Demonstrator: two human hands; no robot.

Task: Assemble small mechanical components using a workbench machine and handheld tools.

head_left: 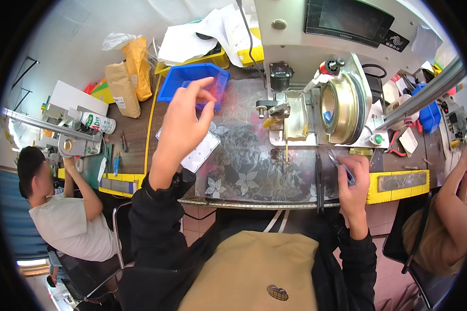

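Observation:
My left hand (184, 124) is raised over the left part of the mat, in front of a blue plastic bin (184, 78). Its thumb and index fingertip come close together in a pinch; anything between them is too small to make out. Under that wrist lies a white sheet with small marks (202, 154). At the front edge of the bench, my right hand (354, 184) is closed around slim tweezers (339, 165), whose metal tips point away from me. Just beyond them stands a bench machine with a large metal reel (334, 111) and a small metal platform (297, 122).
A dark flower-patterned mat (238, 176) covers the bench middle. Red-handled pliers (396, 145) and a green-capped button (377, 139) lie right of the reel. Paper bags (123, 88) stand at the left. Seated people work on both sides, one in a white shirt (72, 228).

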